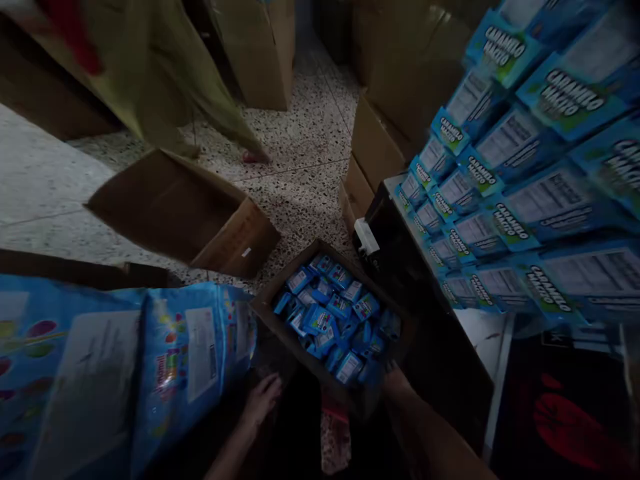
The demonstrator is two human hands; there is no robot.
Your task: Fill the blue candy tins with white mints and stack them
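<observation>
A cardboard box (285, 345) filled with small blue candy packs (325, 320) sits in front of me, slightly tilted in view. At its near right corner is my right hand (395, 381), closed on the box's edge; its fingertips are partly lost in shadow. My left hand (264, 398) is left of the box, apart from it, with its fingers loosely extended and nothing visible in them. Close to that hand stand large blue printed bags (183, 347). Below the box hangs a red and pale patterned piece (335, 433) that I cannot make out.
An open cardboard box (165, 200) lies on the speckled floor (300, 173). On the right, stacked blue caramel packs (480, 227) rise above a dark cabinet edge. A person in loose khaki clothing (170, 73) stands at the upper left, near more cartons (260, 53).
</observation>
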